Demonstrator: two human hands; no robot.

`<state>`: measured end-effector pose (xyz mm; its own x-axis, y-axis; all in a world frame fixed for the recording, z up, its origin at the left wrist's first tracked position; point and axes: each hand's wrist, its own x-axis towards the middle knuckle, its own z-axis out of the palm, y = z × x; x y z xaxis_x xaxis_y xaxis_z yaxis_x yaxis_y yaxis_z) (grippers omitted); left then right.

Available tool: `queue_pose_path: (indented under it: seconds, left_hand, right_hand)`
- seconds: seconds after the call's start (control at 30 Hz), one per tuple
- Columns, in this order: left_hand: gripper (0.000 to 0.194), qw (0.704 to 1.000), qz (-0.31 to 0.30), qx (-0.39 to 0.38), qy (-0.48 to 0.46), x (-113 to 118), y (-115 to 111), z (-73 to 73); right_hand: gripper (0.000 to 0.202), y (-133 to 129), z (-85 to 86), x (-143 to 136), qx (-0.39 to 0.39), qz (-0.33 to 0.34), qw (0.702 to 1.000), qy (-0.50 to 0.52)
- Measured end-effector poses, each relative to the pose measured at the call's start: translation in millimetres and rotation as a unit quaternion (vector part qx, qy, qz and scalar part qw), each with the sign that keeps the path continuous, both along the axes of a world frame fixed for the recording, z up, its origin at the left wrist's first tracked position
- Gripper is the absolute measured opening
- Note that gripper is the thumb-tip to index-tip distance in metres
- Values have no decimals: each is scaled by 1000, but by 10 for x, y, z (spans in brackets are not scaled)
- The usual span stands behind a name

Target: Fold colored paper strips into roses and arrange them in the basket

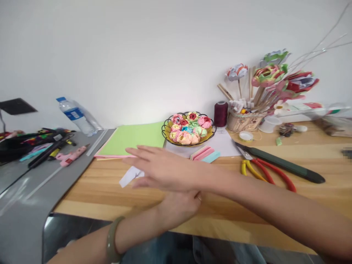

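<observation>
My right hand (162, 167) reaches across from the right with its fingers stretched out flat. Its fingertips pass over a small piece of white paper (129, 176), part of which is covered. Beneath the right wrist is my left hand (180, 207), its fingers curled in; whether anything is inside them is hidden. A green bangle (111, 238) circles the left wrist. Just beyond the right hand lie green paper sheets (137, 135) and folded pink and blue paper strips (205, 154).
Behind stands a basket (164, 135) of paper flowers, beside a maroon thread spool (220, 114). A container (244, 123) holds flowers and sticks. On the right lie a red-and-yellow-handled tool (264, 172) and a dark green-handled tool (286, 165). At left are a pink glue gun (72, 156) and a leaning bottle (75, 115).
</observation>
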<state>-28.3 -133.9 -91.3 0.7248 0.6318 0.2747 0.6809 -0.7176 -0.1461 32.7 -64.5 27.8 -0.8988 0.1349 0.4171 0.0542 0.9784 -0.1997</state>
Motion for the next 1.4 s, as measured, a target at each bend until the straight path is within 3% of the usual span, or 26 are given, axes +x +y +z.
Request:
queue_pose_path:
  seconds: [0.07,0.13,0.23,0.3,0.43,0.57,0.77,1.07,1.2,1.4]
  left_hand:
    - [23,1000,15,6,-2,-6,7,1]
    - [21,999,45,9,-23,3,17,-17]
    - [21,997,58,18,-56,16,33,-43]
    - [21,998,35,34,-47,10,41,-31]
    - [22,999,-2,53,-11,-35,56,57]
    - [21,994,-45,80,-55,-96,75,79]
    - [16,994,-54,15,-89,-159,136,37]
    - [17,987,-55,-79,-129,-107,291,175]
    - [18,980,-24,-98,-173,-47,332,180]
    - [16,976,34,-78,-200,-7,339,58]
  right_hand:
    - [32,104,105,48,-31,-5,1000,-1]
    - [27,121,54,324,-71,-68,995,-12]
    - [21,53,-177,875,-67,-175,982,-1]
    - [22,-27,-376,1177,-58,-202,977,-31]
    - [20,-164,-749,1473,-98,-239,962,-91]
    - [17,-183,-921,1499,-138,-269,948,-103]
    - [11,-158,-896,1435,-171,-304,931,-111]
    - [17,-69,-909,1466,-201,-301,922,-138]
    - [19,-68,-976,1468,-161,-301,932,-120]
    - [23,-60,-1046,1448,-146,-281,946,-62]
